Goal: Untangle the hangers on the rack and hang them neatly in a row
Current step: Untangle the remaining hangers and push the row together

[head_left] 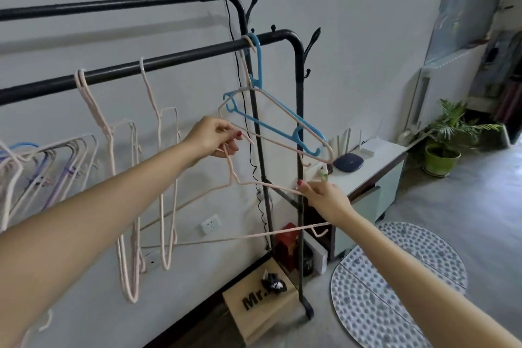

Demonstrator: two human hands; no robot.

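Observation:
A black clothes rack has a near rail (180,58) and a far rail (113,4). A loose pink wire hanger (226,239) is off the rail, between my hands. My left hand (214,137) pinches its hook. My right hand (324,196) grips its right shoulder. At the rail's right end a blue plastic hanger (282,118) and a pink hanger (285,144) hang tangled together. Further left, pink hangers (163,178) hang edge-on from the near rail. A tangled bunch of pink, blue and purple hangers (50,169) sits at the far left.
A white cabinet (378,178) with a router stands right of the rack. A wooden box (262,305) lies at the rack's foot. A round patterned mat (395,282) covers the floor. A potted plant (443,141) is at the far right. A black cable (248,135) hangs behind the rack.

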